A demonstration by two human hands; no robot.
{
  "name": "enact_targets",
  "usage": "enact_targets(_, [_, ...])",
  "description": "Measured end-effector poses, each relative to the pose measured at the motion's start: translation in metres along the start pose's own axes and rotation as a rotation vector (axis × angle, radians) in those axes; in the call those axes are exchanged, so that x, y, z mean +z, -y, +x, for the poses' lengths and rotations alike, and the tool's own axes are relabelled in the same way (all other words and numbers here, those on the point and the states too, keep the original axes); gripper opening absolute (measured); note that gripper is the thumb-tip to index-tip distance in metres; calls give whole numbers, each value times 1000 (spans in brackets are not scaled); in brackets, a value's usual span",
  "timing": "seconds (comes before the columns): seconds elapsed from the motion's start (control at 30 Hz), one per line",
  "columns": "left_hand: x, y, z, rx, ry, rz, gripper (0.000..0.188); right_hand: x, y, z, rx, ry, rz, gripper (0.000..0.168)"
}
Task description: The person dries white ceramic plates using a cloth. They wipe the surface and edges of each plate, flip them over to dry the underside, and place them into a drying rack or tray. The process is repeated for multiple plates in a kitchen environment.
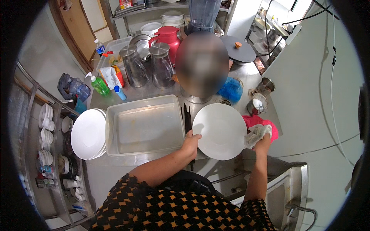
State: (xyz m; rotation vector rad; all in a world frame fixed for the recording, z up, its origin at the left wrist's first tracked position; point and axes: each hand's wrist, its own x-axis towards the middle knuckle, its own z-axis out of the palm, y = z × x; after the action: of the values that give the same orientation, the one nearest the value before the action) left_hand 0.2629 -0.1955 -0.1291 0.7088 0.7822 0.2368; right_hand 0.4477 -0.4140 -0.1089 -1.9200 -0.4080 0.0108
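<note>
My left hand (191, 145) grips the left rim of a large white plate (220, 132), thumb on its upper face. At the plate's right rim, my right hand (263, 143) holds a crumpled whitish cloth (256, 134). Behind that cloth lies a bright pink cloth (273, 127). Several dark chopsticks (187, 115) lie between the plate and a translucent plastic tub (146, 127), partly hidden by my left hand. To the tub's left sits a stack of white plates (88, 133).
Two clear jugs (134, 68) with metal lids and a red thermal jug (170, 40) stand at the back. A green pump bottle (99, 85) is at the left. Metal cups (257, 104) stand at the right edge. A sink (279, 199) is at lower right, a dish rack (59, 161) at far left.
</note>
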Motion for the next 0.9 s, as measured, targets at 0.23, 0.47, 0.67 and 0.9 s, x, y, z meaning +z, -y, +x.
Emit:
enact_targets(0.23, [-4,7,12,16,-12,-9,57,-27,39,-10,112,-29,722,36])
enact_targets(0.47, [-4,5,12,-24,-2,24,61,-14,65,-47,-75,-70,378,26])
enact_targets(0.67, [-5,5,8,12,46,239,70,7,101,-56,-48,-36,475,32])
enact_targets(0.9, [-12,-34,-40,102,389,905,62,12,74,-52,-445,154,-148,37])
